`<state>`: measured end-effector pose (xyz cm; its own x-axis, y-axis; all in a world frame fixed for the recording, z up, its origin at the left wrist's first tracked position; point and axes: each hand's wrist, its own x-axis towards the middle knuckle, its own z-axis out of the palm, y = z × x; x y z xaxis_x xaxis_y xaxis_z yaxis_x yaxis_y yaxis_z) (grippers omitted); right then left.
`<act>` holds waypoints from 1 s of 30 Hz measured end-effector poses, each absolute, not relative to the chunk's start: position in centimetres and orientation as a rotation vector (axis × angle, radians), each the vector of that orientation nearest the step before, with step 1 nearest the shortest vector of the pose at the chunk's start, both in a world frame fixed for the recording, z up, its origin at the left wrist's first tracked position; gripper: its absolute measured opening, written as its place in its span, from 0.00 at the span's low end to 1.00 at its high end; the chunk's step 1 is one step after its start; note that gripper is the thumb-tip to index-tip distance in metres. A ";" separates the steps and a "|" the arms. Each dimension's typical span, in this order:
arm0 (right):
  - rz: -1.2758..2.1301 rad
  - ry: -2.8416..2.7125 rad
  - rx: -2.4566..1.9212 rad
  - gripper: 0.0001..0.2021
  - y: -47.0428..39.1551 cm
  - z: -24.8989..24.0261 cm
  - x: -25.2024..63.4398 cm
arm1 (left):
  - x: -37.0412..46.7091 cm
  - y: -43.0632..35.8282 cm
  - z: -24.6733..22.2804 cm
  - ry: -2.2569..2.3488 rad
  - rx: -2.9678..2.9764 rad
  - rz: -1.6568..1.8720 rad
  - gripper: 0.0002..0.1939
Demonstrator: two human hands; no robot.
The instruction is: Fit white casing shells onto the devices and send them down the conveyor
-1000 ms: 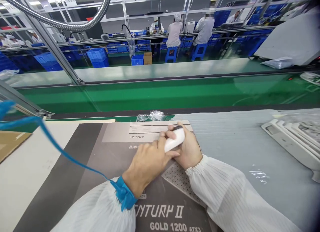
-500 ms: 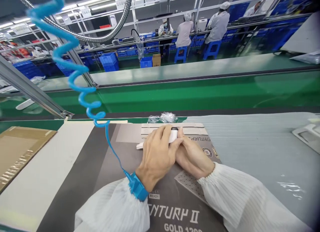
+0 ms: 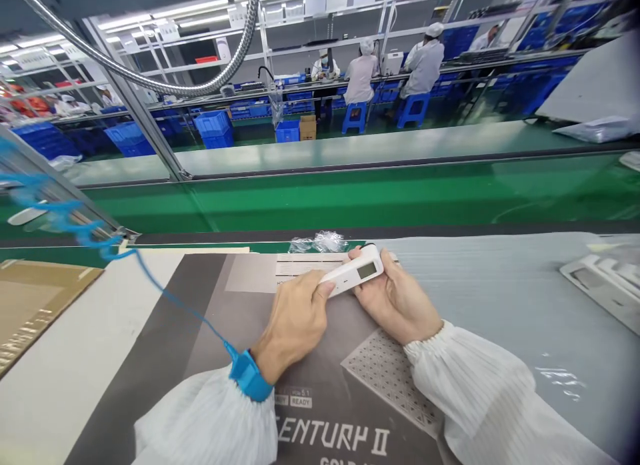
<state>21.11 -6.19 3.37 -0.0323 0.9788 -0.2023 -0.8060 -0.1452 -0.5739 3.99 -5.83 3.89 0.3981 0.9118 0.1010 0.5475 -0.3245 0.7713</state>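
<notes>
A white handheld device (image 3: 349,275) with a small grey display lies between my two hands, above a dark printed cardboard sheet (image 3: 240,318). Its lower left end is pinched by my left hand (image 3: 296,318), which wears a blue wrist strap (image 3: 251,377) with a coiled blue cord. Around the display end, the fingers of my right hand (image 3: 393,295) hold it from behind and the side. The display faces up toward me.
Crumpled clear plastic (image 3: 327,242) lies at the sheet's far edge. Brown cardboard (image 3: 45,298) is at the left, white plastic parts (image 3: 605,285) at the right. A green conveyor (image 3: 350,198) runs behind. People (image 3: 361,75) sit at a far bench.
The white device has been turned so its display shows. My left hand has moved left, uncovering it, and my right hand has opened out somewhat around its end. The blue cord has swung left.
</notes>
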 end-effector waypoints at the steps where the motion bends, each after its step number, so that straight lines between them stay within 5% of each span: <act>1: 1.599 -0.377 -0.718 0.17 -6.2 3.4 20.8 | 3.9 -5.6 4.1 1.222 1.774 0.658 0.19; 5: 1.606 -0.468 -0.932 0.13 -6.0 3.2 20.1 | 1.5 -2.4 5.5 1.202 1.188 0.753 0.14; 16: 1.583 -0.435 -0.946 0.09 -6.1 3.0 20.3 | -6.0 14.5 8.5 2.138 1.615 0.751 0.15; 22: 1.591 -0.463 -0.932 0.08 -6.1 2.8 20.3 | -5.5 12.3 6.9 2.216 1.726 0.813 0.17; 30: 1.621 -0.525 -0.915 0.12 -6.0 1.9 20.9 | 0.8 4.3 3.4 1.881 1.847 1.000 0.06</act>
